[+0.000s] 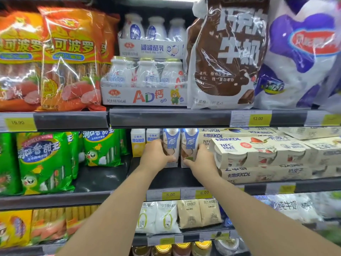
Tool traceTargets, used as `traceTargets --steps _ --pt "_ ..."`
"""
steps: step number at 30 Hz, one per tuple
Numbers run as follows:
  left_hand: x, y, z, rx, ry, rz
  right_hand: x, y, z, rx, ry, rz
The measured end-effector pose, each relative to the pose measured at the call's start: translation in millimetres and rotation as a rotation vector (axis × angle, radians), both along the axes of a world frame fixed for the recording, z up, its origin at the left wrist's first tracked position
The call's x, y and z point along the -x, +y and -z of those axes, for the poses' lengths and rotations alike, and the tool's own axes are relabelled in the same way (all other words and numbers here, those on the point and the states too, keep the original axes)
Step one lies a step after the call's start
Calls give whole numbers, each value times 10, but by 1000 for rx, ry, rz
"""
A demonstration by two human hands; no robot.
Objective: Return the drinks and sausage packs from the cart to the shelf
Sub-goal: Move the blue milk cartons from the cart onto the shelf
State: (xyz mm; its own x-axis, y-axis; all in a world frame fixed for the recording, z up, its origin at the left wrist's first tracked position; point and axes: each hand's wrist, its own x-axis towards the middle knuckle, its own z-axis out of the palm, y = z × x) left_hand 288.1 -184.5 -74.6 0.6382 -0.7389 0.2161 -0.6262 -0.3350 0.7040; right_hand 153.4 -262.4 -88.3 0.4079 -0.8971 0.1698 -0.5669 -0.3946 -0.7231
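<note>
While both arms reach onto the middle shelf [103,182], the left hand [156,156] grips one blue-and-white drink carton [172,143] and the right hand [200,159] grips its twin [189,143]; these smooth, slant-topped cartons stand touching, their lower faces hidden by fingers, left of the cardboard yogurt multipacks [258,150].

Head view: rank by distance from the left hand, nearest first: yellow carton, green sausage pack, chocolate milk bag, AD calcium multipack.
From the left hand:
1. Yellow carton, just to its left.
2. Green sausage pack, farther left, same shelf.
3. AD calcium multipack, shelf above.
4. Chocolate milk bag, up and right.
</note>
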Motion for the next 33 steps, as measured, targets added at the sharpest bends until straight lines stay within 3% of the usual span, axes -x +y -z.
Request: traceTargets --steps 12,28,33 --pt "8 -43 96 -21 -41 -47 -102 39 1 122 144 81" --pt "106 113 61 -67 -28 2 -103 97 -30 80 189 78" --pt "54 281 -6 -310 -119 109 -2 186 -80 76 156 42"
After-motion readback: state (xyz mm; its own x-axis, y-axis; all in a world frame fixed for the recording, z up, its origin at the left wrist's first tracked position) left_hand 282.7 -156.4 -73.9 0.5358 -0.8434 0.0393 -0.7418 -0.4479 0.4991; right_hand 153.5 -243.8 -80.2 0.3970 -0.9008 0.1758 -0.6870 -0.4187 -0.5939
